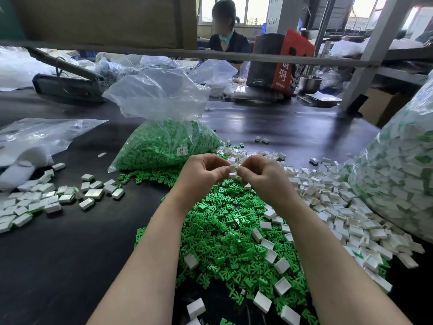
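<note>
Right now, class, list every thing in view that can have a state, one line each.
left hand: pinches the white casing
right hand: pinches the same white casing
white casing: lifted, between both hands
green-parts bag: open at top, well filled
flat clear bag: lying flat, slack

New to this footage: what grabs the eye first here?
The heap of green plastic pieces on the dark table, right under the forearms. Above it, at centre, the left hand and right hand pinch a small white housing between them. A clear bag of the same green pieces stands just behind, and loose white housings spill to the right.
</note>
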Available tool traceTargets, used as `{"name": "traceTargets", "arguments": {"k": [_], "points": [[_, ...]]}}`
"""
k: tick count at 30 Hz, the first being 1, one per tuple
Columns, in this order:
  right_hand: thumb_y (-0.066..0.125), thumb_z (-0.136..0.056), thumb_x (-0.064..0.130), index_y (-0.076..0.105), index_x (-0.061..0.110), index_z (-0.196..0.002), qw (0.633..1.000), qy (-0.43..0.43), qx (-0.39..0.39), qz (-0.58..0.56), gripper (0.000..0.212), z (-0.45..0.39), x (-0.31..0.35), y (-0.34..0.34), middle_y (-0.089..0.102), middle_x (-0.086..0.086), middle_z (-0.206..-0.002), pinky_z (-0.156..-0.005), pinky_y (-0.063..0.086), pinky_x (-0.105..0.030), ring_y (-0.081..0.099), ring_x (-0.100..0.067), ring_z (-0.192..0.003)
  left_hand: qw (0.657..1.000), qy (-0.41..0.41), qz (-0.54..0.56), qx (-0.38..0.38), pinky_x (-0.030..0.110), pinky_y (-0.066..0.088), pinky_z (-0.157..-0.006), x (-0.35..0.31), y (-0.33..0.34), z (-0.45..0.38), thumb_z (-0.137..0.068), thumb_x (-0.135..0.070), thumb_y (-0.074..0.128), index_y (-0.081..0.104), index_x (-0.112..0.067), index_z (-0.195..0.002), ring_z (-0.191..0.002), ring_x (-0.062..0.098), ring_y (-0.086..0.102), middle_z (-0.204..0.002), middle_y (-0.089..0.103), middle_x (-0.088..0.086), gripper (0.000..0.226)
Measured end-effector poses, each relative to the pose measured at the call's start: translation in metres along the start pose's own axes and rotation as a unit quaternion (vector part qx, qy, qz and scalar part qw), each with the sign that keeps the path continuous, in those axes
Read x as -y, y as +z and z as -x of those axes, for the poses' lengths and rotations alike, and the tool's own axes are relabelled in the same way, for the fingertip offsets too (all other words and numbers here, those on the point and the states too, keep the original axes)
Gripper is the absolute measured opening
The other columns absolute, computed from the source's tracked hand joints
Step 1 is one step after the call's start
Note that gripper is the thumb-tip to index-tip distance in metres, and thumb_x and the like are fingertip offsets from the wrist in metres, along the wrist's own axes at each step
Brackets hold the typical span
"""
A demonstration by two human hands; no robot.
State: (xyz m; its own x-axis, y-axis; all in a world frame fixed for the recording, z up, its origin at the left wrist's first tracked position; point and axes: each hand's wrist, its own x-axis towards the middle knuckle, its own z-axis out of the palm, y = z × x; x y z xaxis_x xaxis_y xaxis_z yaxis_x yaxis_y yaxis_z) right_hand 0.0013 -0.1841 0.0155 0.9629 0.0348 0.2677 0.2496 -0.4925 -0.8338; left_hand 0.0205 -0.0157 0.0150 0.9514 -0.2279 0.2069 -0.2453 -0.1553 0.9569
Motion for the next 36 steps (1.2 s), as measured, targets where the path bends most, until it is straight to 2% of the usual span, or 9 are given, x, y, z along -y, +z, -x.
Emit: {"name": "traceTargets", "arguments": {"k": [3,5,9,15,20,24,28,33,36], "points": [[0.064,-0.092,0.013,0.064,0.005,-0.082,0.999,0.012,0.025,-0.042,0.013,0.001,-0.001,-0.001,0.063,-0.010,-0.066,-0.054,0.039,-0.024,0.051,-0.014,-0.057,1.000,-0.011,-0.002,0.026,0.017,0.051,-0.062,0.000,-0.002,0.000,-0.090,-0.012,0.067,0.070,-0.006,-0.090,-0.064,0.007,0.058,-0.074,0.068,0.006,0.007],[0.062,-0.093,0.011,0.063,0.001,-0.083,0.995,0.016,0.039,-0.090,0.015,0.002,0.000,-0.002,0.060,-0.004,-0.064,-0.060,0.040,-0.030,0.050,-0.018,-0.061,0.998,-0.031,-0.009,0.054,0.018,0.046,-0.060,0.002,-0.003,0.001,-0.094,-0.016,0.062,0.066,-0.005,-0.091,-0.061,0.007,0.055,-0.072,0.065,0.001,0.012],[0.056,-0.096,0.007,0.060,0.003,-0.081,0.989,0.028,0.063,-0.134,0.016,0.003,0.000,0.000,0.057,-0.008,-0.066,-0.067,0.037,-0.041,0.047,-0.026,-0.068,0.989,-0.056,-0.043,0.128,0.016,0.041,-0.055,0.004,-0.003,0.005,-0.102,-0.027,0.046,0.061,-0.010,-0.084,-0.059,0.007,0.053,-0.068,0.062,-0.001,0.029],[0.050,-0.099,0.010,0.056,0.011,-0.073,0.983,0.064,0.105,-0.137,0.027,0.004,-0.002,0.000,0.048,0.000,-0.057,-0.051,0.032,-0.018,0.040,-0.007,-0.048,0.990,-0.036,-0.029,0.134,0.022,0.034,-0.053,0.000,0.004,0.008,-0.103,-0.019,0.040,0.054,-0.010,-0.075,-0.056,0.012,0.042,-0.065,0.052,0.003,0.033],[0.048,-0.099,0.012,0.054,0.011,-0.073,0.962,0.096,0.141,-0.213,0.027,0.004,-0.005,-0.001,0.041,-0.005,-0.062,-0.046,0.024,-0.020,0.033,-0.011,-0.051,0.990,-0.027,-0.005,0.141,0.024,0.030,-0.052,-0.001,0.006,0.010,-0.103,-0.015,0.037,0.050,-0.013,-0.072,-0.055,0.011,0.037,-0.066,0.045,0.005,0.034],[0.048,-0.097,0.008,0.054,0.011,-0.073,0.944,0.107,0.152,-0.272,0.025,0.004,-0.007,-0.001,0.047,0.001,-0.060,-0.045,0.024,-0.018,0.034,-0.009,-0.049,0.988,-0.028,0.006,0.154,0.025,0.028,-0.051,-0.001,0.006,0.009,-0.103,-0.014,0.037,0.046,-0.015,-0.071,-0.054,0.011,0.033,-0.064,0.041,0.001,0.033],[0.049,-0.097,0.007,0.056,0.010,-0.078,0.938,0.109,0.175,-0.277,0.020,0.006,-0.009,-0.004,0.043,-0.001,-0.063,-0.049,0.021,-0.021,0.031,-0.010,-0.053,0.983,-0.051,0.016,0.178,0.019,0.027,-0.048,0.002,0.004,0.008,-0.103,-0.017,0.039,0.044,-0.018,-0.071,-0.051,0.007,0.030,-0.060,0.040,-0.007,0.032],[0.049,-0.096,0.006,0.055,0.004,-0.092,0.936,0.100,0.200,-0.270,0.007,0.007,-0.008,-0.006,0.042,0.001,-0.061,-0.049,0.019,-0.021,0.028,-0.010,-0.054,0.976,-0.054,0.023,0.208,0.018,0.024,-0.049,0.002,0.000,0.009,-0.104,-0.017,0.038,0.042,-0.018,-0.071,-0.052,0.008,0.027,-0.063,0.036,-0.005,0.033],[0.049,-0.096,0.005,0.056,0.006,-0.087,0.934,0.103,0.211,-0.271,0.011,0.008,-0.007,-0.007,0.045,0.004,-0.060,-0.048,0.021,-0.018,0.029,-0.009,-0.055,0.973,-0.059,0.029,0.223,0.018,0.024,-0.049,0.001,0.000,0.010,-0.103,-0.014,0.038,0.045,-0.020,-0.069,-0.053,0.007,0.028,-0.063,0.036,-0.005,0.035]]}}
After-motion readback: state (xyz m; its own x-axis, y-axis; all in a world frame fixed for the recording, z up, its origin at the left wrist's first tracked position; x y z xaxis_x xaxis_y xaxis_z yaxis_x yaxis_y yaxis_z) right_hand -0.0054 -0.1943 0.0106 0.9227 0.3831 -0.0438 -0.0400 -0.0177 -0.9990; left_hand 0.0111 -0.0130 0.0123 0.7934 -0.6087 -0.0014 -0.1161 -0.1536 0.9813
